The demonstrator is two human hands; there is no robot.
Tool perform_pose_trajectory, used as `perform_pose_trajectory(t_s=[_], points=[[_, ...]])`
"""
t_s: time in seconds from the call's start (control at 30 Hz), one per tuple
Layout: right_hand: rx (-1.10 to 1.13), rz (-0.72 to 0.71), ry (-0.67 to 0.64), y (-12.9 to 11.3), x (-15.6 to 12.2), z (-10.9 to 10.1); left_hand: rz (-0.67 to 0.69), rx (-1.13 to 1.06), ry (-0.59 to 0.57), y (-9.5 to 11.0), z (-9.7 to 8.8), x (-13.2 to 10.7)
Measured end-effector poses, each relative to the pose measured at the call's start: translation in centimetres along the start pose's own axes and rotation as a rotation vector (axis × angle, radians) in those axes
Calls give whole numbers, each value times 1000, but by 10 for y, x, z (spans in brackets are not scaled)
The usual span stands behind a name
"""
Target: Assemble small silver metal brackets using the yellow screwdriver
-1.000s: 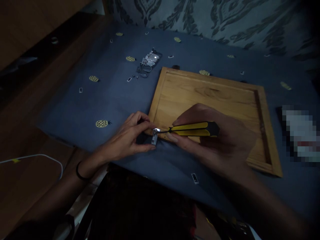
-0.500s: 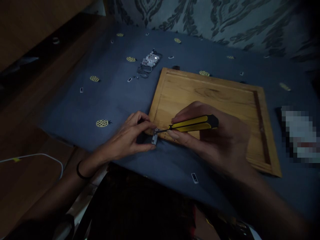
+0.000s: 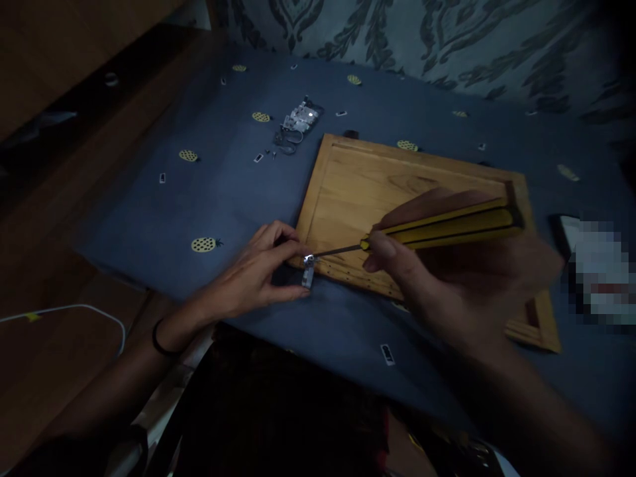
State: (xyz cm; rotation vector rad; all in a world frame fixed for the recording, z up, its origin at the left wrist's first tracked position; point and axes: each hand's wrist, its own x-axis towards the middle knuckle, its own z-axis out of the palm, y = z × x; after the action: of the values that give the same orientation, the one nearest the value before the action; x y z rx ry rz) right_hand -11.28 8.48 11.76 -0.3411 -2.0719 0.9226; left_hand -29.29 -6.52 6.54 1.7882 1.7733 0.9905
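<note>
My right hand [image 3: 447,271] is closed around the yellow-and-black handle of a screwdriver [image 3: 447,225]. The thin shaft points left, its tip at a small shiny metal fitting [image 3: 308,271]; whether the tip sits in a screw is too small to tell. That fitting lies at the near left corner of a framed wooden panel [image 3: 358,156], partly over its edge. Pinched between thumb and fingers, it is steadied by my left hand [image 3: 258,268]. Small dark holes run along the panel's near edge beside it.
Several metal fittings [image 3: 301,119] in clear plastic lie on the blue patterned tablecloth [image 3: 233,199] beyond the panel, with tiny screws [image 3: 271,154] close by. To the right is a blurred-out flat object [image 3: 596,265]. A patterned wall [image 3: 397,40] stands behind the table.
My right hand and the screwdriver handle have shifted right and back from the fitting, baring more of the shaft. My left hand stays in place on the fitting.
</note>
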Motion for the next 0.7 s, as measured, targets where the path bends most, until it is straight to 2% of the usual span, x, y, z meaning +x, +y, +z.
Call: perform_pose_trajectory(t_s=[0.07, 0.2, 0.4, 0.7], points=[[15, 12, 28, 1, 0, 0, 2, -4, 4, 0, 0, 0], [-35, -54, 2, 3, 0, 2, 23, 6, 22, -1, 1, -1], [-17, -32, -66, 4, -3, 6, 25, 13, 26, -3, 2, -1], [1, -30, -85, 9, -4, 6, 26, 8, 27, -2, 2, -1]])
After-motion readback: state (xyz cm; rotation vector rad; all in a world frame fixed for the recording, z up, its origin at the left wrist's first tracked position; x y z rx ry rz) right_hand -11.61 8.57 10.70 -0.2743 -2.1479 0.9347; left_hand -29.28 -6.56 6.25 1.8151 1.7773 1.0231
